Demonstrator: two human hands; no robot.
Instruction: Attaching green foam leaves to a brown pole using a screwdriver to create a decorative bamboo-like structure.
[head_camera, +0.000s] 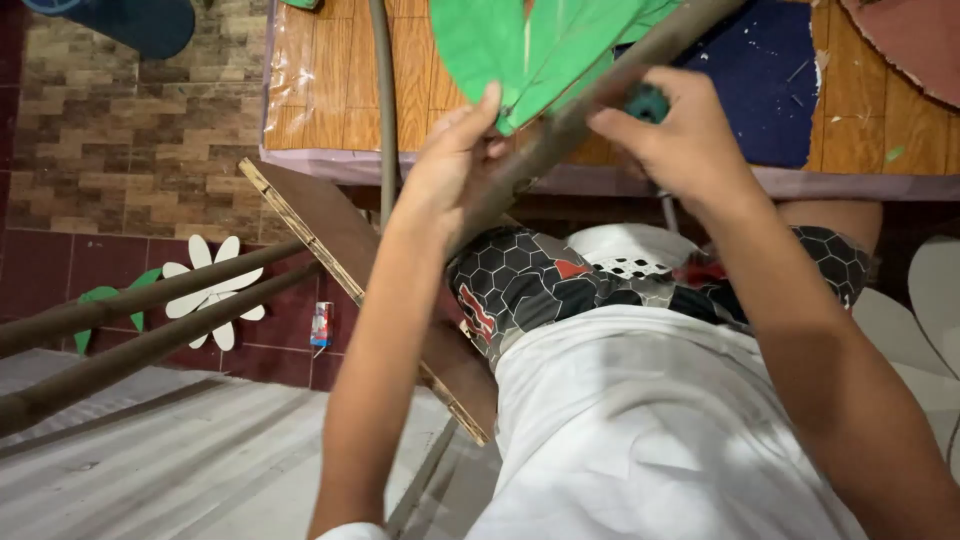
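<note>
head camera, looking steeply down, close over lap

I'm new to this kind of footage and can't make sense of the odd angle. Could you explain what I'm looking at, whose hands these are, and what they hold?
There is one picture, taken by a camera worn on a person's head and looking down, so you see their own arms, white shirt and patterned shorts. No machine is involved, only two bare hands. The left hand pinches the base of a green paper leaf against a long brown stick. The right hand grips the same stick and a small dark teal object I cannot identify. Ahead lies a wood-patterned board with a dark blue sheet on it. To the left, two more brown sticks lie over a white paper flower on the tiled floor.
</note>
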